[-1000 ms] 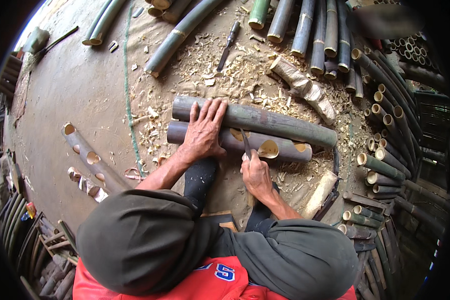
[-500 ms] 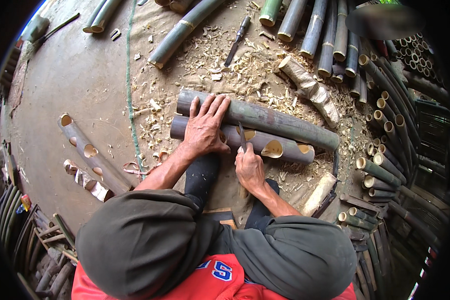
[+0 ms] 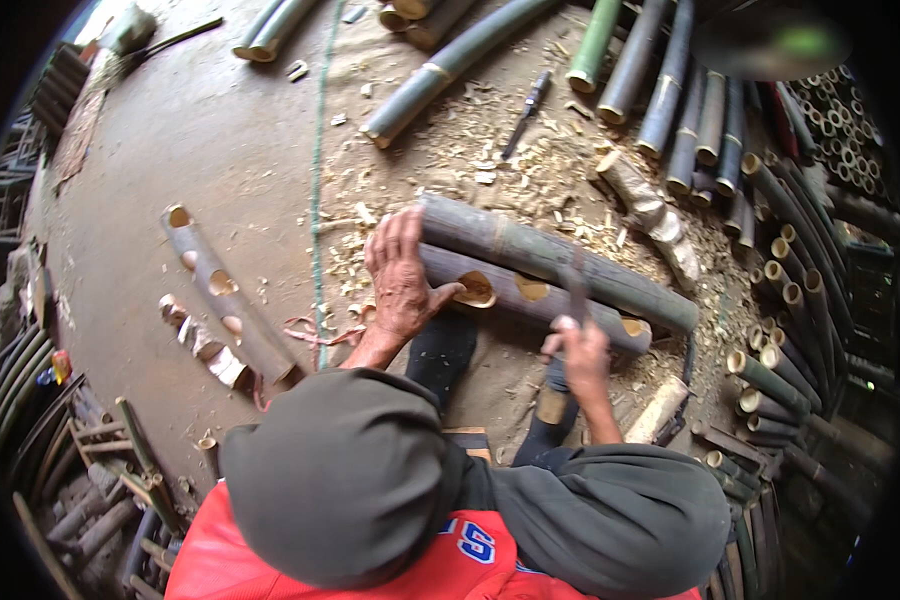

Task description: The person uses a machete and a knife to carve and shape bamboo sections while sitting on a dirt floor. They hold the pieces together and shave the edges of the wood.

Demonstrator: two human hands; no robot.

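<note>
Left hand (image 3: 398,285) has moved to left ends of bamboo tubes (image 3: 542,248), thumb spread | right hand (image 3: 580,352) moved rightward, gripping knife (image 3: 577,285)

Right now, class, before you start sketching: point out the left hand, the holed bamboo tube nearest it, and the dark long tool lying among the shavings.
Left hand (image 3: 400,285): head view, on the back of the hand.
Holed bamboo tube (image 3: 503,290): head view, on the wall between two holes.
Dark long tool (image 3: 527,115): head view, about midway along it.

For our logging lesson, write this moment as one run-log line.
left hand: open, at left end of holed bamboo tube | right hand: gripping knife, blurred | second bamboo tube: alongside
</note>
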